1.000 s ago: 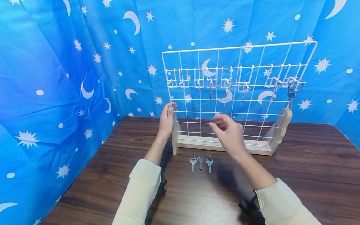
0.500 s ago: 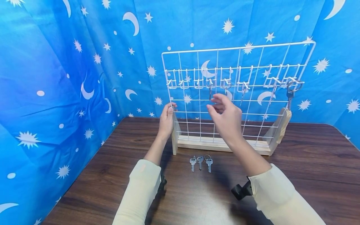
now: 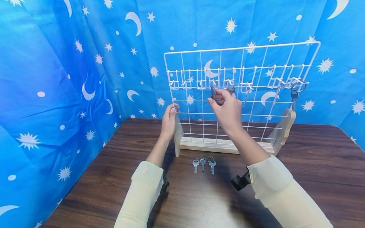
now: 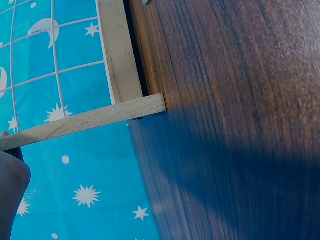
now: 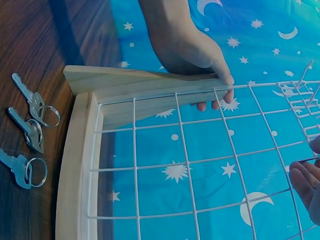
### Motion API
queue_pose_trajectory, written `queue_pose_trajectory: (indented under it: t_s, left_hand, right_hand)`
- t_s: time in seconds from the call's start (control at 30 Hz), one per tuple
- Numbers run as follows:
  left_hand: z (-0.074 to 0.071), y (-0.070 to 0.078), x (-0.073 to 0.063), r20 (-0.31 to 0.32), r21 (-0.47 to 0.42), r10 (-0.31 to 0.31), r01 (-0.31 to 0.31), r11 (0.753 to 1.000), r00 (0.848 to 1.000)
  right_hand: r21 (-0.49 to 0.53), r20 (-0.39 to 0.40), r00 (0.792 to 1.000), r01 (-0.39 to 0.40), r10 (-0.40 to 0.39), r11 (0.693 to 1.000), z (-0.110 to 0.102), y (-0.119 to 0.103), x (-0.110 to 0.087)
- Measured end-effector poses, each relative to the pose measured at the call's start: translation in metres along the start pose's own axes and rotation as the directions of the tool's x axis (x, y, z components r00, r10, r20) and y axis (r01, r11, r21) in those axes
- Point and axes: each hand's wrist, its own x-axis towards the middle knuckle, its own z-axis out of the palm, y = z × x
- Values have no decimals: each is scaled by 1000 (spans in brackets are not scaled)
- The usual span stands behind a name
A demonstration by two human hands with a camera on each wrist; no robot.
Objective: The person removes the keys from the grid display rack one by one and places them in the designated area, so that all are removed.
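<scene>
A white wire grid rack (image 3: 221,50) stands on a wooden base (image 3: 205,146), a row of hooks across its upper part. My left hand (image 3: 169,123) grips the upper end of the rack's left wooden side panel (image 4: 90,120), thumb in front. Up at the middle hooks, my right hand (image 3: 228,110) pinches a key (image 3: 213,91) that hangs from one of them. In the right wrist view only that hand's fingertips (image 5: 305,182) show, a thin dark edge between them. Behind the right hand another hanging key is mostly hidden.
Three keys with rings lie on the brown table in front of the base: a left key (image 3: 195,165), a middle key (image 3: 203,164) and a right key (image 3: 212,166). More keys hang at the right, including a dark key (image 3: 295,95). A blue star-patterned cloth (image 3: 99,126) hangs behind.
My right hand has risen from the lower grid to the hooks and now pinches a hanging key. The left hand stays on the side panel.
</scene>
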Motion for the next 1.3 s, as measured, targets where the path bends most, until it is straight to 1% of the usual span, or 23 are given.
queue_pose_trajectory:
  t_s: [0.17,0.33,0.53,0.83,1.0,1.07,1.1,1.23,1.3]
  left_hand:
    - [1,0,-1,-1,4,7,-7,1000,1000]
    - [0,0,-2,2,9,-9,9,1000,1000]
    - [0,-1,-1,7,-24,-3,3,1000,1000]
    - [0,0,1,-5,6,-2,2,1000,1000]
    - [0,1,0,-2,-13,-1,1,1000,1000]
    - [0,1,1,4,-16,-11,11,1000,1000]
    - [0,7,-1,4,-12,-9,9,1000,1000]
    - [0,5,-1,6,-7,-4,4,1000,1000]
    - [0,4,-2,4,-10,8,-8,1000,1000]
  right_hand:
    - [1,-36,999,-4,4,1000,2,1,3]
    - [16,-60,998,-15,16,1000,3,0,5]
    - [56,-68,998,-12,16,998,1,-3,3]
    - [79,-68,997,26,-20,997,-3,-8,-4]
    - [97,-67,997,42,-36,994,-4,-9,-10]
    - [105,-79,996,54,-46,993,-5,-9,-12]
    - [109,-86,995,58,-49,992,-5,-9,-13]
    - [137,-112,991,82,-66,987,-7,-12,-17]
    - [149,-119,990,87,-69,985,-8,-13,-18]
